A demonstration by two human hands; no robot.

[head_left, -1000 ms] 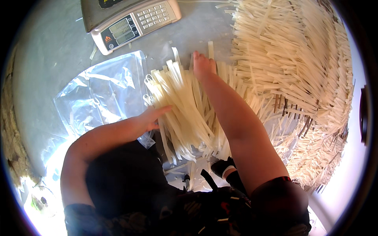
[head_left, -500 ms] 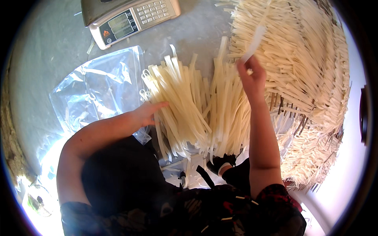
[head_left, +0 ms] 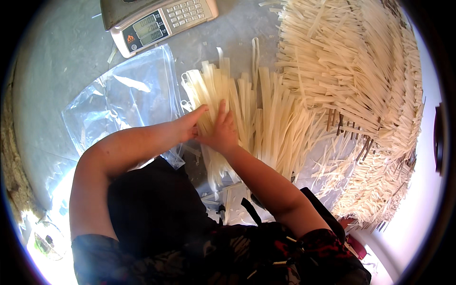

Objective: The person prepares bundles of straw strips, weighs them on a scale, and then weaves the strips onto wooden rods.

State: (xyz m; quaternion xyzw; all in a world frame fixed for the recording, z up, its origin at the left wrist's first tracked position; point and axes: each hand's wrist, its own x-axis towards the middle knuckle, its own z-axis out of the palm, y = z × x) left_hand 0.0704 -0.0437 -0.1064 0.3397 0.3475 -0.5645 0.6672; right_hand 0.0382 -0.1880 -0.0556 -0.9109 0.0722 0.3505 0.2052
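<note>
A thick bundle of flat, cream-coloured strips, like dried wide noodles (head_left: 209, 85), stands between my knees. At its left edge, my left hand (head_left: 189, 126) grips the bundle, thumb along the front and the other fingers partly hidden. My right hand (head_left: 222, 130) rests on the same bundle close to the left one, its fingers stretched out and apart over the strips. Right beside it is a second bunch of noodle strips (head_left: 273, 118), which neither hand touches. A clear plastic bag (head_left: 126, 97) lies flat to the left of my left hand.
A large heap of noodle strips (head_left: 342, 71) on dark thin rods fills the right side. A digital scale (head_left: 164, 21) with keypad and display stands at the far left. Loose strips and scraps (head_left: 230, 202) lie on the grey floor (head_left: 61, 90) near my feet.
My right hand has come down and left from the heap side, where it held up a single pale strip, onto the bundle. My left hand has shifted slightly right and up with the bundle.
</note>
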